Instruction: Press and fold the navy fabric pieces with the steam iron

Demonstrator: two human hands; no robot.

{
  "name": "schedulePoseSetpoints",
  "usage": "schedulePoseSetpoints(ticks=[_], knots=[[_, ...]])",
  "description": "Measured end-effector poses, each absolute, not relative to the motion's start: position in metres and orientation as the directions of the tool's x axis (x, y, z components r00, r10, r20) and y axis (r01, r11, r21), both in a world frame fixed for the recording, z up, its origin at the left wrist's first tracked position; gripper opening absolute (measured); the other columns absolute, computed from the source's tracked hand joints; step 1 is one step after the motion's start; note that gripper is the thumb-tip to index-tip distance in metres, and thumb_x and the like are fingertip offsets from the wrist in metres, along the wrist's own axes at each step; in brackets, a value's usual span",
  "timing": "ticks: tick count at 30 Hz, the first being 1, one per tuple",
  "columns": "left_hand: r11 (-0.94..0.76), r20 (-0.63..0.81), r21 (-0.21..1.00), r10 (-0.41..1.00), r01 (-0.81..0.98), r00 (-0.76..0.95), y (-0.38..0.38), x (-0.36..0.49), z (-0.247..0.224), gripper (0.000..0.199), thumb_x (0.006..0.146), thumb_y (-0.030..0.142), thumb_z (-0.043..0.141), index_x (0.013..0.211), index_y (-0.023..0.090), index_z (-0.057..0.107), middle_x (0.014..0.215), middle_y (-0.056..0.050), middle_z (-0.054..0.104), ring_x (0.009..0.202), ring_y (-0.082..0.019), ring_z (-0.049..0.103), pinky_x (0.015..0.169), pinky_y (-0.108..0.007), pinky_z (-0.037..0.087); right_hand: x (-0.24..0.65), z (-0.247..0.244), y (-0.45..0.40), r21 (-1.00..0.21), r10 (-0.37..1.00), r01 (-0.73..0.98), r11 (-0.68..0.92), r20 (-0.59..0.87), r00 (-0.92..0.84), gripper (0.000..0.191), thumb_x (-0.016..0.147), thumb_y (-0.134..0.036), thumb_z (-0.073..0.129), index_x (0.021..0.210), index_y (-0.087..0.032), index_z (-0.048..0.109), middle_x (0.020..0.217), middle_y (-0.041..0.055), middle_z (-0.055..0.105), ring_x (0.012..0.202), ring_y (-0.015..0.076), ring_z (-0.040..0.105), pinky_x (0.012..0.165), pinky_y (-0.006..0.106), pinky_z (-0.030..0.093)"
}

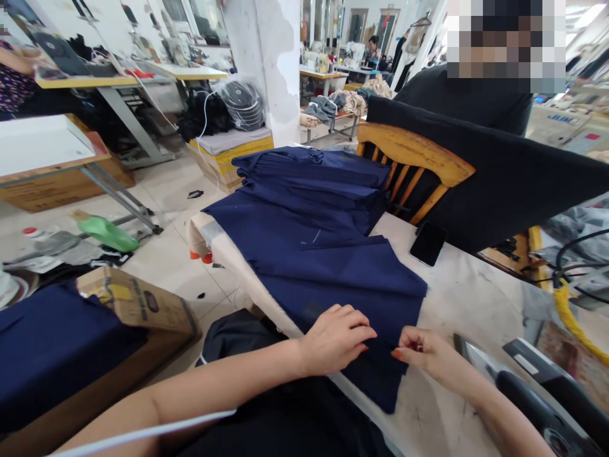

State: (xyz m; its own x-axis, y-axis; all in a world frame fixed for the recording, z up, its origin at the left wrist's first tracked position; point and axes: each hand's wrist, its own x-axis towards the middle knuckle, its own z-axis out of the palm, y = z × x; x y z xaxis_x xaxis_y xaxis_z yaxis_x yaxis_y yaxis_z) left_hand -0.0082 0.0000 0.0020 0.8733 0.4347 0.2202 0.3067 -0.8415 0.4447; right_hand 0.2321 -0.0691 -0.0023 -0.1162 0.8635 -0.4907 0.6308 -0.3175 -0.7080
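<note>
Navy blue fabric [304, 254] lies spread over the pale table, with more folded layers of it toward the far end. On the near part of the cloth rests my left hand [337, 339], its fingers bent and partly apart, with nothing visible in them. My right hand [419, 349] is at the cloth's right edge, thumb and fingers pinched together; whatever is between the fingertips is too small to make out.
A black phone [428, 243] lies on the table [471, 285]. An iron [528, 400] stands at the lower right. Beyond are a wooden chair [419, 149] and a person in black [476, 101]. A cardboard box [147, 304] is at the left.
</note>
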Motion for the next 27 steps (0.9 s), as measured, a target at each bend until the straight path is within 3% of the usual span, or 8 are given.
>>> schedulePoseSetpoints(ticks=[4,9,13,17,23,27], knots=[[-0.92,0.331,0.332,0.32,0.207,0.888,-0.004,0.003,0.001,0.02,0.092,0.024,0.046,0.107,0.025,0.059,0.112,-0.001,0.059,0.095,-0.017,0.049,0.078,-0.031,0.035,0.228,-0.005,-0.073,-0.756,0.855,0.527,-0.389,-0.509,-0.099,0.039,0.07,-0.056,0.058,0.061,-0.021,0.042,0.051,-0.0073,0.034,0.049,0.0079,0.028,0.048,0.024,0.024],[-0.966,0.38,0.228,0.201,0.119,0.903,-0.007,0.011,-0.001,0.019,0.09,0.015,0.042,0.092,0.022,0.06,0.11,0.002,0.06,0.095,-0.015,0.049,0.082,-0.032,0.035,0.231,-0.001,-0.072,-0.8,0.882,0.446,-0.402,-0.47,-0.048,0.036,0.069,-0.053,0.06,0.062,-0.019,0.05,0.052,-0.0063,0.038,0.047,0.0075,0.029,0.046,0.024,0.025],[-0.971,0.393,0.229,0.149,0.06,0.908,-0.007,0.013,0.0,0.019,0.092,0.015,0.04,0.098,0.017,0.057,0.113,0.0,0.061,0.098,-0.014,0.05,0.085,-0.028,0.036,0.237,-0.001,-0.055,-0.848,0.943,0.414,-0.332,-0.283,0.175,0.033,0.07,-0.053,0.06,0.073,-0.02,0.055,0.057,-0.005,0.044,0.05,0.0096,0.036,0.048,0.025,0.029],[-0.95,0.342,0.284,0.229,0.132,0.911,-0.001,0.02,-0.004,0.017,0.094,0.02,0.039,0.096,0.018,0.056,0.11,0.002,0.062,0.089,-0.012,0.053,0.076,-0.026,0.038,0.233,0.007,-0.035,-0.885,0.926,0.402,-0.237,-0.082,0.367,0.036,0.074,-0.055,0.058,0.086,-0.021,0.055,0.062,-0.0025,0.053,0.055,0.0123,0.044,0.05,0.025,0.033],[-0.965,0.323,0.201,0.226,0.167,0.919,-0.005,0.022,-0.014,0.027,0.092,0.021,0.044,0.118,0.017,0.052,0.12,-0.005,0.058,0.102,-0.017,0.051,0.08,-0.03,0.038,0.218,0.031,-0.034,-0.876,0.873,0.463,-0.135,0.115,0.473,0.036,0.075,-0.051,0.061,0.095,-0.021,0.057,0.062,-0.0026,0.056,0.059,0.012,0.048,0.057,0.025,0.038],[-0.981,0.303,0.188,0.097,0.041,0.948,-0.023,0.01,-0.026,0.041,0.094,0.043,0.041,0.125,0.018,0.049,0.132,-0.004,0.051,0.109,-0.018,0.048,0.085,-0.032,0.038,0.213,0.039,-0.047,-0.859,0.858,0.498,-0.119,0.163,0.487,0.037,0.074,-0.049,0.064,0.098,-0.021,0.057,0.058,-0.0045,0.053,0.053,0.0107,0.045,0.054,0.025,0.036]])
